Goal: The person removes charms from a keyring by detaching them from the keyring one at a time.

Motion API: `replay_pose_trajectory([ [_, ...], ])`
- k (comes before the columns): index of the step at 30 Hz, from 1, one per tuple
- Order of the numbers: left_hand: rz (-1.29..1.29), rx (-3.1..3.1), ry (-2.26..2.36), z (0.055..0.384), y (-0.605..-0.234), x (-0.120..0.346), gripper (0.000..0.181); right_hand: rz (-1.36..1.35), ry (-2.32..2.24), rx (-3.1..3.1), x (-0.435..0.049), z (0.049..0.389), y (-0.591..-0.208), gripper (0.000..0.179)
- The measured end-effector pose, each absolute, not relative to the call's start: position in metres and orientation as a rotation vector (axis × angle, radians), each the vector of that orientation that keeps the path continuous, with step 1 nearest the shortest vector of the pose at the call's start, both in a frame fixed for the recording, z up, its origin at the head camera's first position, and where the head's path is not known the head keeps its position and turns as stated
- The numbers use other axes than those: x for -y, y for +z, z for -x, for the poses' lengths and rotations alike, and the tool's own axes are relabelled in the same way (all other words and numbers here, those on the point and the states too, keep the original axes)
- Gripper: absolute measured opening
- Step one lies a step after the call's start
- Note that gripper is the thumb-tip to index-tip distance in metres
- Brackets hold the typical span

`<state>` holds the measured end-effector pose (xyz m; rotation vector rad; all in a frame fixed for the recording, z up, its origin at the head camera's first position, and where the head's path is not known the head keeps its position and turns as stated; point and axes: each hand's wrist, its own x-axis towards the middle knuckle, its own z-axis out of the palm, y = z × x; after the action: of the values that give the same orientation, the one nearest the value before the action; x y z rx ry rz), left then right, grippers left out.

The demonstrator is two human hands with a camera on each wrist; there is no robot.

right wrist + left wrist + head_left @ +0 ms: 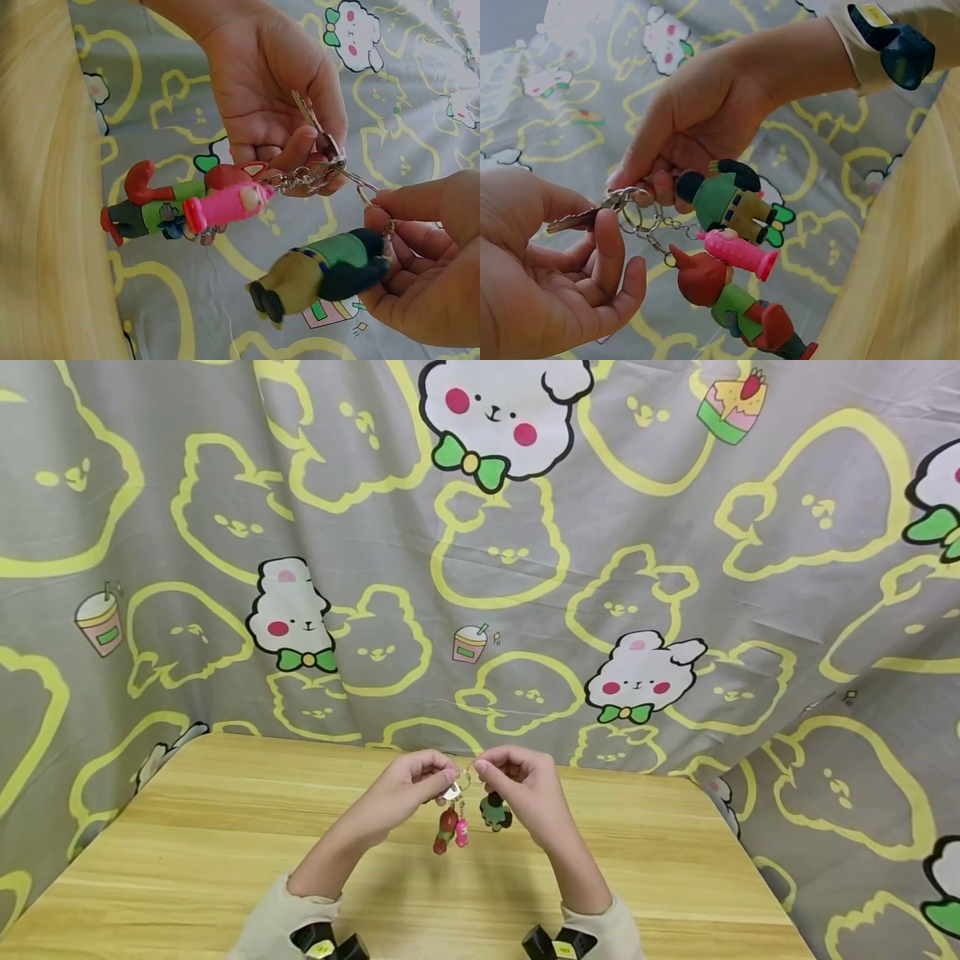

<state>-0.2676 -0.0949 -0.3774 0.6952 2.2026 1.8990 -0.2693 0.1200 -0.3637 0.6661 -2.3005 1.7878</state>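
Above the table, my left hand (405,789) pinches a metal key (574,220) and the joined rings (639,214) beside it. Two charms dangle there on short chains: a red fox figure in a green top (705,281) and a small pink figure (739,253). My right hand (531,787) faces the left one and pinches a thin key ring (366,197) between thumb and fingertips. From that side hangs a dark-headed figure in a green jacket (330,262). The rings meet between both hands; whether they are linked cannot be made out.
Beneath the hands lies a light wood-grain table (195,852). A grey curtain with yellow outlines and white cartoon animals (510,627) hangs behind it and along both sides. A dark camera strap (558,943) sits on each wrist over a beige sleeve.
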Motion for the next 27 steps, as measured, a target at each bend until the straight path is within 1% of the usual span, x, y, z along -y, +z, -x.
replay_pose_trajectory([
  [10, -0.602, -2.135, 2.013, 0.2671, -0.3745, 0.0960, 0.030, -0.779, 1.933, 2.325, -0.1229, 0.2697, -0.3624, 0.021],
  [17, -0.549, -2.030, 2.134, 0.2665, -0.3765, 0.0916, 0.028, -0.758, 1.895, 2.379, -0.1223, 0.2707, -0.3635, 0.021],
  [23, -0.554, -2.021, 2.055, 0.2670, -0.3781, 0.0899, 0.028, -0.648, 1.885, 2.384, -0.1218, 0.2718, -0.3640, 0.020],
  [27, -0.601, -2.023, 1.973, 0.2680, -0.3779, 0.0908, 0.025, -0.683, 1.850, 2.397, -0.1232, 0.2711, -0.3643, 0.018],
])
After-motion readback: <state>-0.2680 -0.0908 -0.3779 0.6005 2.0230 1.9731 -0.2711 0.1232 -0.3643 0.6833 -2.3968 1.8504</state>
